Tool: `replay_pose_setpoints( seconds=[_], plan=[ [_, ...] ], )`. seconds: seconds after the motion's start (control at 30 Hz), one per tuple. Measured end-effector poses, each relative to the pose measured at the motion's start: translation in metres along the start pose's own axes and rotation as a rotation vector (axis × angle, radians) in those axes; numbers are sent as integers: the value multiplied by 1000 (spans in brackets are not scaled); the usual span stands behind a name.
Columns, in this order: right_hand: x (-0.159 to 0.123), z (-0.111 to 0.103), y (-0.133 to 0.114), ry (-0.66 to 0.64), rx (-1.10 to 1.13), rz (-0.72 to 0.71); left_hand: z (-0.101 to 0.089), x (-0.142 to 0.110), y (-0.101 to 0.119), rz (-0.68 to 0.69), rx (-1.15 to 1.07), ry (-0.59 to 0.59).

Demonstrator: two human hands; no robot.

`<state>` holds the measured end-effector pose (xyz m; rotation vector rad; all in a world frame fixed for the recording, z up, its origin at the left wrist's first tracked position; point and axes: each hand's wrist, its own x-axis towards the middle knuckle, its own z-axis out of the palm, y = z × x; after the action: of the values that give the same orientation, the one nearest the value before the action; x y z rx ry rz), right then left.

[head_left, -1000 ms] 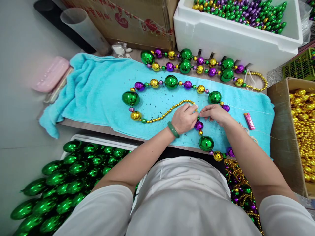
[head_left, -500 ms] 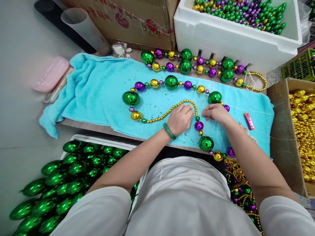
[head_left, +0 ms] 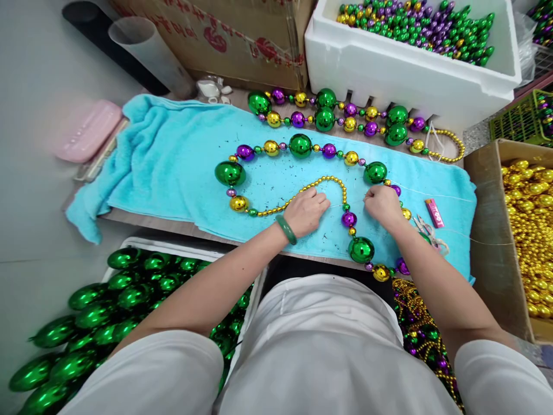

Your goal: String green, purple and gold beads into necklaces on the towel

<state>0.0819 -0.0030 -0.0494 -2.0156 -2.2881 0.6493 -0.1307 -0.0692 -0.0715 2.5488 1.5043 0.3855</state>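
On a turquoise towel [head_left: 181, 155] lies a bead necklace of green, gold and purple balls, with a large green ball [head_left: 300, 145] on its far side. Its strand of small gold beads [head_left: 330, 178] curves past my hands. My left hand [head_left: 307, 210], below a green bangle [head_left: 286, 229], is closed on a thin thread. The other side of that thread [head_left: 336, 206] runs across the strand to my right hand [head_left: 380, 203], whose fingers are also closed. Scissors [head_left: 425, 225] and a pink lighter [head_left: 434, 213] lie right of my right hand.
Another beaded strand [head_left: 325, 119] lies along the towel's far edge. Behind it stands a white foam box [head_left: 406, 75] of small beads. A carton [head_left: 488, 230] of gold beads is at the right, and a tray of green balls [head_left: 133, 295] at the lower left.
My hands have moved apart, the left one leftward and the right one rightward, drawing the thread out between them. The necklace has stayed nearly in place.
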Motion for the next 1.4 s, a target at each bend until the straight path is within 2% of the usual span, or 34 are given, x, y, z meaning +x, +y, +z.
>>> replay_pose_setpoints(
  seconds=[0.07,0.13,0.23,0.3,0.4,0.5,0.57,0.63,0.8,0.9,1.0,1.07,1.13,1.3,1.37,1.4],
  plan=[
    [1,1,4,10,46,-2,-5,-1,-4,-89,-164,10],
    [3,2,10,8,117,-5,-11,-1,-9,-222,-451,12],
    [5,2,15,-22,259,23,-19,2,-10,-456,-1041,13],
    [5,1,15,-47,395,58,-20,7,-4,-560,-1445,59],
    [2,-1,10,-89,722,130,-11,16,9,-607,-1896,184],
    [-2,-3,2,-125,1140,163,1,27,20,-639,-2089,273],
    [-3,-4,-3,-143,1345,137,6,33,23,-652,-2136,286],
    [-3,-4,-7,-181,1446,104,7,38,24,-647,-2176,284],
    [-2,-3,-17,-301,1433,59,3,44,25,-636,-2189,227],
    [0,1,-19,-303,1460,49,4,43,26,-641,-2139,215],
    [1,6,-17,-289,1481,110,8,39,25,-662,-2100,227],
    [1,7,-16,-287,1446,131,8,37,25,-674,-2079,218],
    [1,5,-16,-289,1376,94,4,38,25,-667,-2015,224],
    [-5,-11,-27,-374,1135,-161,-21,52,22,-528,-1670,370],
    [-9,-21,-34,-342,1067,-226,-31,57,20,-480,-1523,433],
    [-10,-27,-37,-309,1053,-247,-35,58,19,-463,-1471,429]
  ],
)
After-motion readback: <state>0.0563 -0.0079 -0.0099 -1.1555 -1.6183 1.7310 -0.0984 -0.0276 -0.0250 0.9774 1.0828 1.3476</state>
